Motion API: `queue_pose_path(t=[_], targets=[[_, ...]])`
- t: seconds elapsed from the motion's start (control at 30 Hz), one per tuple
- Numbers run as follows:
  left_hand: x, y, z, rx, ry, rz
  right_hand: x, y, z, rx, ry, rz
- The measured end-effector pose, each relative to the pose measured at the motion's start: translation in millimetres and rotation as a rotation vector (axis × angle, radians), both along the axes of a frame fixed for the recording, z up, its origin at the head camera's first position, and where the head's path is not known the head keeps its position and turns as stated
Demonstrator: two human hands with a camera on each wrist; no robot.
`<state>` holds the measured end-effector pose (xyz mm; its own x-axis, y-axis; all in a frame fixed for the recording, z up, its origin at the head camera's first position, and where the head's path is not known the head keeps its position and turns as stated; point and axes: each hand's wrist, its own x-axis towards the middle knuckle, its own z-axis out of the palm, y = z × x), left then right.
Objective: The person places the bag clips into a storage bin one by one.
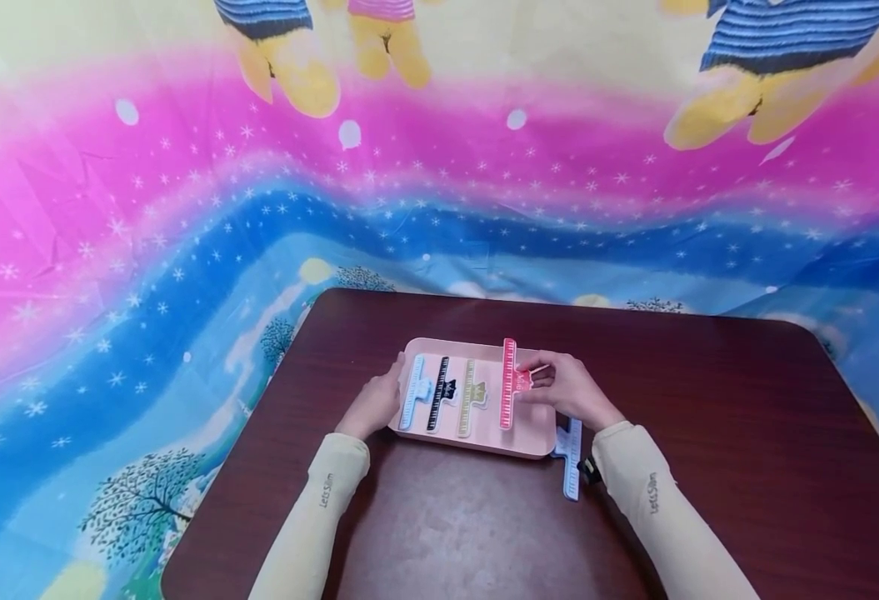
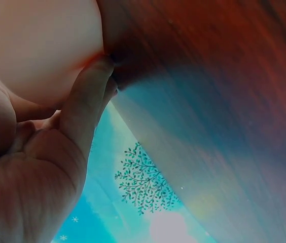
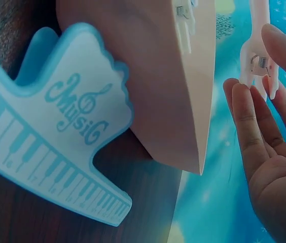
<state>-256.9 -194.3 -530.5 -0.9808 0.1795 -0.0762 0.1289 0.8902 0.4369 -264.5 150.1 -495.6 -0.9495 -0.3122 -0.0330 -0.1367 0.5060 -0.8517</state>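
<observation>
My left hand holds the left side of a pink tray; the left wrist view shows its fingers against the pale tray wall. My right hand pinches a red long-jawed clip with a piano-key print by its handles, over the tray's right part. In the right wrist view the clip's spring shows between thumb and fingers. Within the tray lie a light blue clip, a black clip and a yellow-green clip, side by side.
Outside the tray's near right corner, a blue clip marked "Music" lies on the brown table, close under my right wrist. A small dark object shows beside it. A patterned cloth hangs behind the table.
</observation>
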Motion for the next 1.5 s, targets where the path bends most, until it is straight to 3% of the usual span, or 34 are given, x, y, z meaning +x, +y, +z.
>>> queue_pose_path(t=[0.37,0.8,1.3,1.5], targets=[[0.1,1.5,2.4,0.001,-0.015,0.011,0.3,-8.2,-5.8,0.042,0.01,0.005],[1.2,1.0,1.2,0.021,-0.018,0.015,2.8,2.4,-13.5,0.052,-0.007,0.012],[1.4,1.2,1.6,0.026,-0.005,0.01,4.1,12.4,-5.0,0.012,0.002,0.023],[1.2,0.9,2.9,0.021,-0.005,0.01,7.2,25.7,2.6,0.06,0.027,0.01]])
